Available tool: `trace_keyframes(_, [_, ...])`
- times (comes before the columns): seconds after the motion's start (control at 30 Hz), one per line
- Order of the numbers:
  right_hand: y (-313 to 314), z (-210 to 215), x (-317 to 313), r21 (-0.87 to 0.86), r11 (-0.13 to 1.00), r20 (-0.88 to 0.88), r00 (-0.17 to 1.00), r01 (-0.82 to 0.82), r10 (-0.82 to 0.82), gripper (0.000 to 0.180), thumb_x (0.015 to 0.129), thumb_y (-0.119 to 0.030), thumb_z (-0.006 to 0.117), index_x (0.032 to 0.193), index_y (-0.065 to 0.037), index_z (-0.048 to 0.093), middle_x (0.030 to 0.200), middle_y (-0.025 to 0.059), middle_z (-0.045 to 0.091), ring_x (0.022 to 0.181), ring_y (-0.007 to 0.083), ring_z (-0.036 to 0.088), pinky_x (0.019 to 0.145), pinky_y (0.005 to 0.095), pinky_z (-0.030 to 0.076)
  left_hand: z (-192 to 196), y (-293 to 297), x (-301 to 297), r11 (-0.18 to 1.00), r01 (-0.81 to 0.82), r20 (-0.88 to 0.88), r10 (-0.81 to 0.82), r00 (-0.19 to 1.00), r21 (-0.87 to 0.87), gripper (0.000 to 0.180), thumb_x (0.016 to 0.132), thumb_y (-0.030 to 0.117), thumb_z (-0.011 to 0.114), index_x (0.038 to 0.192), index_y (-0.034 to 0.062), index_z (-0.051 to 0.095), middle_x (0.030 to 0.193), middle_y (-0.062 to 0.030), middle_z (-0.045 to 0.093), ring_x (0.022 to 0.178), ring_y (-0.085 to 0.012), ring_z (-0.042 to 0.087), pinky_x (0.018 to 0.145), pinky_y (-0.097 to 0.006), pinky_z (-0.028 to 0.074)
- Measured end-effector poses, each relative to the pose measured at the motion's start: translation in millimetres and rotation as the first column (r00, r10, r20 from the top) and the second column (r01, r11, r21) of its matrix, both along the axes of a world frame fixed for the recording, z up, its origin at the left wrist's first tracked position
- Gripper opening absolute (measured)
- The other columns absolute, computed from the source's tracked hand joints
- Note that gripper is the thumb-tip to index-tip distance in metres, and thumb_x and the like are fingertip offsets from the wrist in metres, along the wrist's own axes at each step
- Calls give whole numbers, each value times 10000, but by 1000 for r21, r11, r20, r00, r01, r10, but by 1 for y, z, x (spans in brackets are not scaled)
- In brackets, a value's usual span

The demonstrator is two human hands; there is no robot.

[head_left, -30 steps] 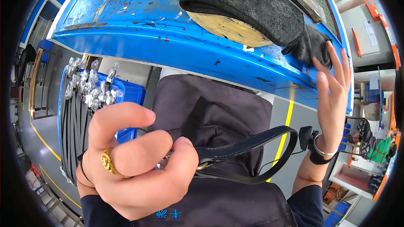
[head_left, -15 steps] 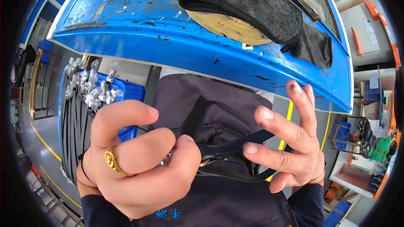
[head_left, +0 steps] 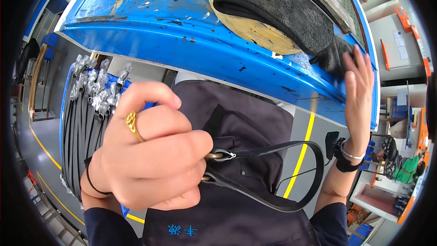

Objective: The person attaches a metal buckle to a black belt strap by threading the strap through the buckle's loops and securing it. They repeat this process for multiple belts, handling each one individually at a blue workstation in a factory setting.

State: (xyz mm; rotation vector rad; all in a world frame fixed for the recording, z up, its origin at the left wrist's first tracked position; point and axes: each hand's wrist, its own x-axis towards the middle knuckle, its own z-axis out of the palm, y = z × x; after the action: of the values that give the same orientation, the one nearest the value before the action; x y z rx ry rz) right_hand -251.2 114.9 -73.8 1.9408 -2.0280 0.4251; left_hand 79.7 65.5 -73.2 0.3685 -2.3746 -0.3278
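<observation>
My left hand [head_left: 152,164], with a gold ring on one finger, is closed in front of the apron. It holds a black strap [head_left: 319,161] by its brass-coloured end fittings [head_left: 214,156]; most of what lies inside the fist is hidden. From the fist the strap loops out to the right and hangs free. My right hand [head_left: 358,100] is raised at the right end of the blue bench, fingers stretched out and slightly blurred. Its fingertips overlap a dark cloth [head_left: 331,60]; whether they touch it, I cannot tell.
A blue bench [head_left: 182,48] with worn, stained paint spans the area ahead. On it lies a black fuzzy covering [head_left: 273,11] over a yellowish rounded block [head_left: 255,29]. Several dark straps with plastic-wrapped ends [head_left: 98,91] hang at the left. At far right are shelves and a person in green [head_left: 407,168].
My right hand has let go of the strap and moved up and right to the dark cloth. The strap loop now hangs from my left hand alone.
</observation>
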Motion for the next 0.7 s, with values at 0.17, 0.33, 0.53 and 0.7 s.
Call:
trace_keyframes(0.17, [-2,9,6,77,996,-32,998,-49,52,358,914,-256,393,1083,-20,603,1306,103,440,1284,310,263,1047,412,162,-1,-2,3,999,-4,10,4,1000,53,71,490,140,563,537,102,525,702,7,538,567,-171,483,700,-382,416])
trace_keyframes(0.33, [-10,23,21,-236,949,282,920,-209,272,380,923,-259,360,950,-6,643,1156,125,560,1217,320,376,1005,419,259,0,-4,3,993,-13,4,12,1000,115,81,467,121,553,543,99,534,691,2,529,556,-172,476,703,-381,414])
trace_keyframes(0.53, [19,32,74,92,789,60,794,-608,605,464,863,-538,335,940,-240,682,1235,115,489,1248,406,293,1028,539,162,-2,-5,5,991,-24,11,22,1000,135,85,466,121,550,546,94,540,680,1,531,547,-171,473,700,-381,412])
trace_keyframes(0.7, [24,24,88,166,705,-73,704,-689,706,457,768,-647,345,963,-378,658,1291,18,429,1268,387,248,1035,556,133,0,-5,6,992,-5,4,5,1000,130,56,499,127,558,542,100,537,681,5,531,545,-166,471,697,-380,411])
